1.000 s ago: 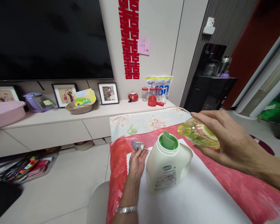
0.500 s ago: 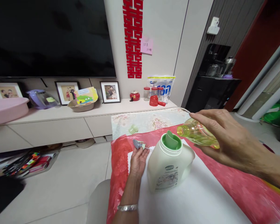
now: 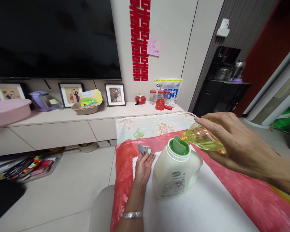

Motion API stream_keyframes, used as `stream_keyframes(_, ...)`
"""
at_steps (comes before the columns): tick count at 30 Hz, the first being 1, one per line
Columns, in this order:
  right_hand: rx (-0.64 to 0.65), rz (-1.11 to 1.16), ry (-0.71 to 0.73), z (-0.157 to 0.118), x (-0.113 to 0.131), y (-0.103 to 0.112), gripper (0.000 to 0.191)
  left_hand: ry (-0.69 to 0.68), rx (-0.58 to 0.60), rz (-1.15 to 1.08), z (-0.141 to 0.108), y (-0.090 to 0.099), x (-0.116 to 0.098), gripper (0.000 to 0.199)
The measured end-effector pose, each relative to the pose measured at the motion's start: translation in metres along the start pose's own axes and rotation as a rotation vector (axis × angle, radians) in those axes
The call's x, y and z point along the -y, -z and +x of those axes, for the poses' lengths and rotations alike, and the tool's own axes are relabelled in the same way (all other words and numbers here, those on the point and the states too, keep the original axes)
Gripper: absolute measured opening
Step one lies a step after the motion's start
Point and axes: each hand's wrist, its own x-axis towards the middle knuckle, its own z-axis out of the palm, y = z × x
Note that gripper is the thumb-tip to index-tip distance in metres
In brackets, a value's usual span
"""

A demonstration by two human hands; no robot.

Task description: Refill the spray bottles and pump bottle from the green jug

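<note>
I have my right hand [image 3: 234,141] clamped around the clear bottle [image 3: 206,138] of yellow liquid; its long axis lies near horizontal, neck pointing left, mouth near the green spout [image 3: 179,147] of the jug [image 3: 172,175]. The jug stands upright between my hands, which are apart. My left hand [image 3: 143,167] grips a small grey part [image 3: 142,149] at its fingertips.
</note>
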Motion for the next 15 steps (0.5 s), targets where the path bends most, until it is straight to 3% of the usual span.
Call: stream_keyframes(15, 0.024, -0.006, 0.013, 0.0016, -0.0022, -0.0011, 0.052, -0.006, 0.007, 0.003, 0.0006, -0.0008, 0.0008, 0.027)
